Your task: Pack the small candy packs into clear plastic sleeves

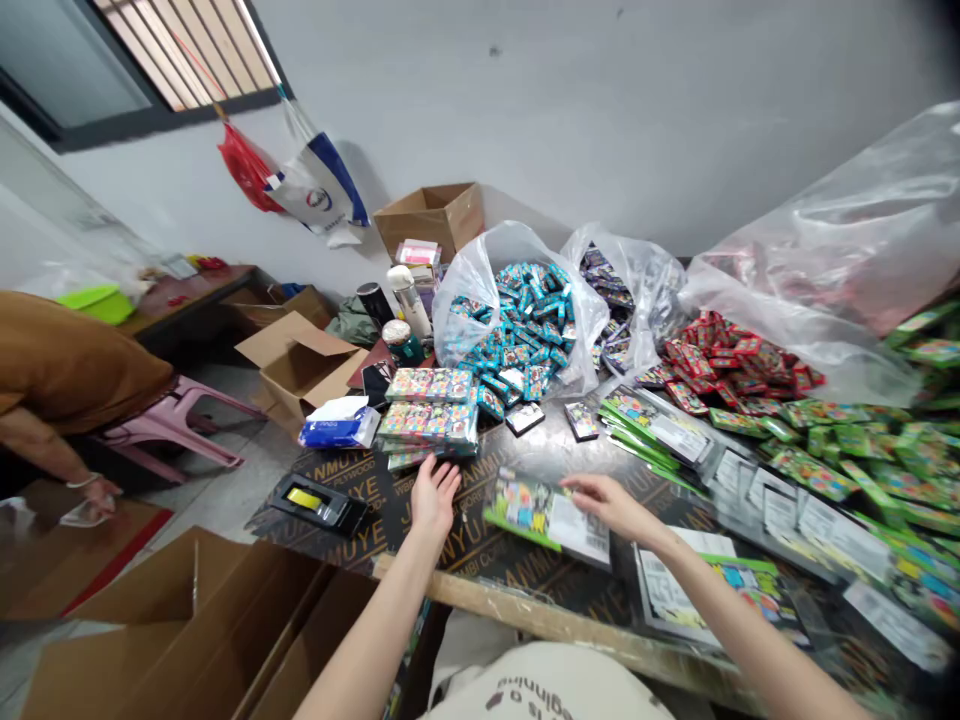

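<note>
My left hand (435, 500) is open, its fingers spread just in front of a stack of shrink-wrapped multicolour boxes (429, 412). My right hand (609, 508) reaches over the upper right edge of a flat printed packet (551, 515) with green and black artwork and a white label. Its fingers are loosely stretched out; I cannot tell whether they touch the packet. Two small boxes lie behind the packet, a white-faced one (524, 418) and a dark one (581, 421). Under my right forearm lies another flat packet (686, 590).
Clear bags hold small blue boxes (525, 320) and purple boxes (604, 285). Red boxes (720, 360) and green boxes (862, 450) heap at right. A tape dispenser (319, 503), tissue pack (340, 424) and bottles (409, 300) stand left. Open cartons (187, 620) sit below; a person (75, 365) bends at far left.
</note>
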A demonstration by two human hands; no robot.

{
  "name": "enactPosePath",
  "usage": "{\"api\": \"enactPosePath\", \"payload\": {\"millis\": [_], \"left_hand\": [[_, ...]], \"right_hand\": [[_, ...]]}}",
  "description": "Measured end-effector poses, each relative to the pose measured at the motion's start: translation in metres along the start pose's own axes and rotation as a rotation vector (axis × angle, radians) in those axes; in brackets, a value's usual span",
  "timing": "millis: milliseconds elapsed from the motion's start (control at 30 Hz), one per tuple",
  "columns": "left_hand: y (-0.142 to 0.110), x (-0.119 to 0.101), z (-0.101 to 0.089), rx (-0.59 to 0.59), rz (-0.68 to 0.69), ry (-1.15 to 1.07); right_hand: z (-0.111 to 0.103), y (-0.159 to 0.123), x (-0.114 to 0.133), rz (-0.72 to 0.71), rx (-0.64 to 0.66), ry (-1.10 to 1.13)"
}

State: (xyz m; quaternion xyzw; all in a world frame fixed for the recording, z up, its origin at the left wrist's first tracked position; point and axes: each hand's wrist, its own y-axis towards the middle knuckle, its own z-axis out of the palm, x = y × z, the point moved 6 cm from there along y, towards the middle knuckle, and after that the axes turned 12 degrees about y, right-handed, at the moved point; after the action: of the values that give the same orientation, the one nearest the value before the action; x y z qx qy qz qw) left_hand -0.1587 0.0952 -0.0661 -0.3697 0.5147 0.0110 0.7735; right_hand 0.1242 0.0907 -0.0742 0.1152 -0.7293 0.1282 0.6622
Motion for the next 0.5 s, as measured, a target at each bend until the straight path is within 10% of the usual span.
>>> {"api": "enactPosePath", "payload": {"millis": [133, 333, 500], "left_hand": [[0.026, -0.016, -0.034, -0.107, -0.051, -0.089], [0.050, -0.049, -0.023, -0.014, -0.001, -0.185], [0.041, -0.034, -0.012, -0.036, -0.035, -0.091]], "right_hand": [[0.003, 0.050, 0.004, -0.197, 0.114, -0.349], [-0.015, 0.160, 0.037, -0.300, -0.132, -0.874], [-0.021, 0.196, 0.047, -0.280, -0.124, -0.944]]}}
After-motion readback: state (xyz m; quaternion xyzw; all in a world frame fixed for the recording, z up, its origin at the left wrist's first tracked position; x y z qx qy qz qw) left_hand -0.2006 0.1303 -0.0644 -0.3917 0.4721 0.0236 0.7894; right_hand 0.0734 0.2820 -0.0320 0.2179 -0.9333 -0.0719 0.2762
